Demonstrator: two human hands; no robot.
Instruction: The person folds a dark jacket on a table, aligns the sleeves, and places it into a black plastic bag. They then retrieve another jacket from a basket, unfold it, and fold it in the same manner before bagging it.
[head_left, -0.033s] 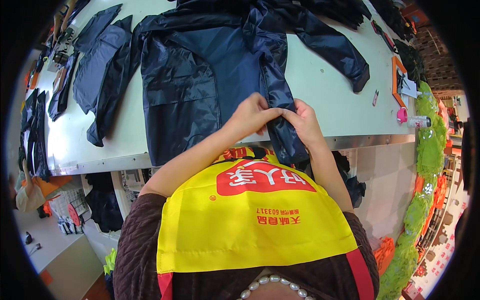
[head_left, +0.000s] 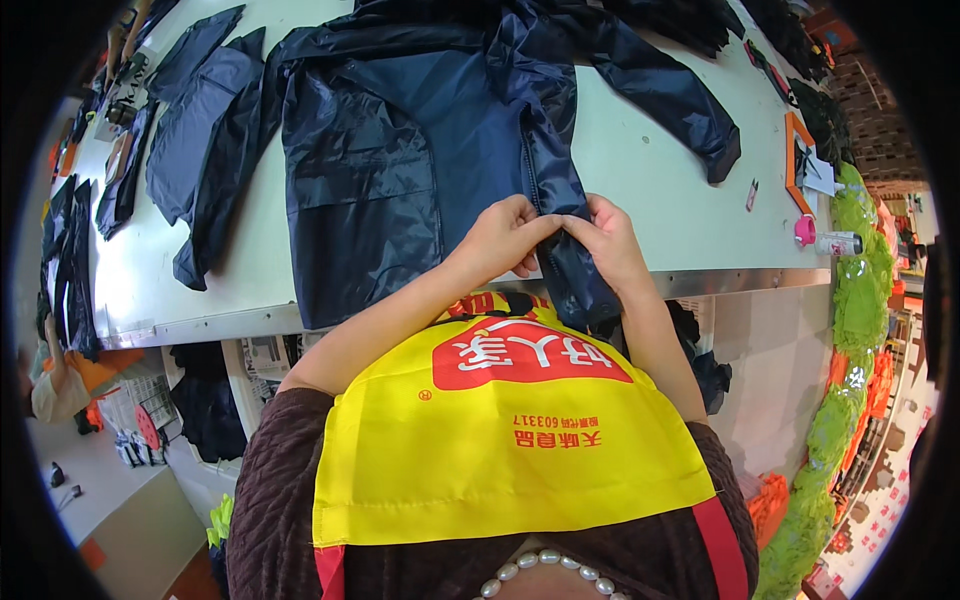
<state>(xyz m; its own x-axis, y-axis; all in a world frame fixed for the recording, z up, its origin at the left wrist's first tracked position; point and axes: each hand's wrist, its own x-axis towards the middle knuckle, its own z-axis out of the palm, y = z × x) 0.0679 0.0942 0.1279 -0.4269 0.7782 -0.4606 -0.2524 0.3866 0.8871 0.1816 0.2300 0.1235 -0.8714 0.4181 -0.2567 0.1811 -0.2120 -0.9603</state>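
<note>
A shiny dark navy jacket (head_left: 365, 190) lies spread on the pale table, its front lying apart and its lower edge hanging over the near side. Along the right front panel runs a zipper (head_left: 530, 175). My left hand (head_left: 505, 238) pinches this panel's edge near the zipper, thumb stretched to the right. Close against it, my right hand (head_left: 608, 240) grips the same panel from the other side, and the two thumb tips meet. Fabric and fingers hide exactly what lies under the thumbs. The jacket's right sleeve (head_left: 680, 110) stretches toward the far right.
More dark garment pieces (head_left: 205, 130) lie on the table (head_left: 690, 225) at the left. At the right are an orange frame (head_left: 795, 150), a small bottle (head_left: 838, 243) and a pink roll (head_left: 804, 231). Lime-green cloth (head_left: 858, 290) is heaped beyond. Another person's arm (head_left: 58, 375) shows far left.
Both hands keep their pinch on the jacket panel with hardly any movement. The lower part of the jacket has shifted very slightly.
</note>
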